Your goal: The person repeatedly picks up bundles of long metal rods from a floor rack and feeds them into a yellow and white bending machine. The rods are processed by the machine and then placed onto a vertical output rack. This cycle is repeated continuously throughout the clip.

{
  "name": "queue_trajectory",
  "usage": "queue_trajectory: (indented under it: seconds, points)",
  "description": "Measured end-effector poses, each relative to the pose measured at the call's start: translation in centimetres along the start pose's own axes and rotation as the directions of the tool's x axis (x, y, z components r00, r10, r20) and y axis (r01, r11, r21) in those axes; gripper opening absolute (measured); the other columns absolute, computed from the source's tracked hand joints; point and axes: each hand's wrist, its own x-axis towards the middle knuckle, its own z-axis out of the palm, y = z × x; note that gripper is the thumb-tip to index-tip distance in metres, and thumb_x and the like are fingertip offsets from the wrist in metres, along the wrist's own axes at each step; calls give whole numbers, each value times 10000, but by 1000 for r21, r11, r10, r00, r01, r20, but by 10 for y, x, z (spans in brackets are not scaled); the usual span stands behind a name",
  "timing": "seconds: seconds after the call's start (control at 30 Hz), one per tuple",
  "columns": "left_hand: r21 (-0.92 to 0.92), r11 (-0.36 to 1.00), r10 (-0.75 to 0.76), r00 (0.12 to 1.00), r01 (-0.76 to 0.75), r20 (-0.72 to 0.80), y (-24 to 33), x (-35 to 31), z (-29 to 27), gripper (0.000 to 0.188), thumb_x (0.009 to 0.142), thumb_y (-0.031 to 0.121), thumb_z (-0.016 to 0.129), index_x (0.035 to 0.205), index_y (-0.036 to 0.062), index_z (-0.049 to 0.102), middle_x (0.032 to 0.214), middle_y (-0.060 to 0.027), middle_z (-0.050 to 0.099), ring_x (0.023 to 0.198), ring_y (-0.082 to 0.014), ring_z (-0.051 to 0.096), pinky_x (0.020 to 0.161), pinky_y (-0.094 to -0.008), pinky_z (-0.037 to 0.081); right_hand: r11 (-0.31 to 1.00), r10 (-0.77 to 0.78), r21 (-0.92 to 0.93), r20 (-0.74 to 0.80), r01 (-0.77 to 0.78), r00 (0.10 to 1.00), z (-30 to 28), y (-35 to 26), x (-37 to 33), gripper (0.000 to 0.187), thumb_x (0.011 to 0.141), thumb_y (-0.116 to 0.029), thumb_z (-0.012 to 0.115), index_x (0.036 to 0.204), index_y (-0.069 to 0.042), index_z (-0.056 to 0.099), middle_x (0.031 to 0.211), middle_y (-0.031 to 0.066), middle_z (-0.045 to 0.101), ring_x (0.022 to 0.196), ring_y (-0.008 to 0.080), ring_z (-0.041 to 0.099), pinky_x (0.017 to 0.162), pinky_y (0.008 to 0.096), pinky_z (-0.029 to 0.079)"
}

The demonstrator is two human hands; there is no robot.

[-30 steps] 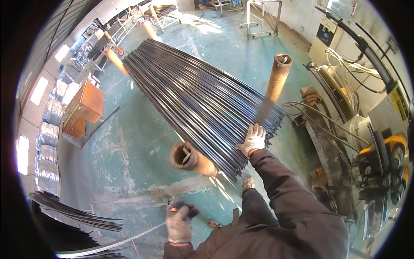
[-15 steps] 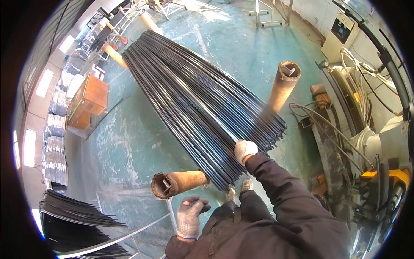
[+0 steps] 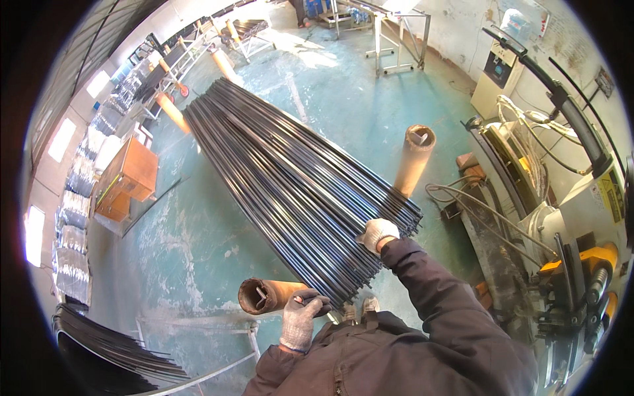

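Note:
A long bundle of shiny black rods lies lengthwise across a stand, its near ends fanned out in front of me. My right hand, in a pale knit glove, is closed at the near right part of the bundle, apparently around a rod; its fingertips are partly hidden. My left hand, in a glove with dark fingertips, hovers by the bundle's near left corner with its fingers curled in. Whether anything is inside that curl cannot be made out. Just behind it is a brown, tube-covered post of the stand.
Another brown tube post rises right of the rods. Machinery with a yellow part and loose cables line the right side. A wooden cabinet stands left; more black strips hang at lower left.
My view has tilted up a little, showing more of the far floor. My left hand has risen toward the left post and the rod ends. My right hand stays at the rods.

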Motion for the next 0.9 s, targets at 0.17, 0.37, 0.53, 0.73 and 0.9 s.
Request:
queue_trajectory:
  seconds: [0.17, 0.37, 0.53, 0.73, 0.9]
  points:
    - [-8, 1000, 6, 996, -5, 91, -13, 37, 0, 225, 1055, 42, 679, 1264, -26, 631, 1109, -207, 796, 972, -302, 805, 918, -420, 687, 986, -2, 164, 22, -1, 1000, -7, 0, -62, 584, 1000, -543, 821, 1146, 22, 811, 1075, 282, 812, 1057, 447, 794, 933, 510, 615]
    - [-78, 993, -79, 982, 94, 174, -60, 121, -7, 277, 1108, 215, 714, 1281, 16, 634, 1083, -169, 799, 918, -283, 787, 874, -468, 671, 981, 144, 119, 93, -154, 985, 29, 68, -266, 591, 1008, -608, 777, 1082, -22, 794, 973, 283, 785, 967, 482, 778, 840, 556, 605]
    - [-346, 902, -200, 959, 260, 200, -74, 185, 6, 425, 1143, 459, 671, 1277, 56, 654, 1079, -161, 767, 1009, -342, 745, 945, -547, 633, 891, 453, -91, 190, -444, 871, 61, 112, -498, 511, 981, -562, 791, 1037, -55, 761, 910, 241, 787, 914, 483, 773, 815, 567, 601]
    - [-498, 773, -306, 919, 393, 249, -75, 161, 63, 138, 1101, 135, 605, 1117, 1, 631, 1028, -185, 706, 943, -300, 677, 955, -491, 608, 739, 669, 8, -125, -674, 733, 121, 119, -577, 249, 887, -350, 785, 878, -102, 807, 868, 201, 792, 901, 431, 789, 821, 541, 611]
    - [-416, 787, -337, 883, 455, 327, -54, 107, 109, 57, 1047, 28, 673, 1088, 68, 667, 1003, -124, 692, 908, -275, 663, 946, -517, 582, 693, 703, 53, -271, -719, 657, 159, 173, -584, 126, 793, -238, 763, 845, -125, 785, 813, 177, 770, 847, 416, 780, 800, 537, 616]
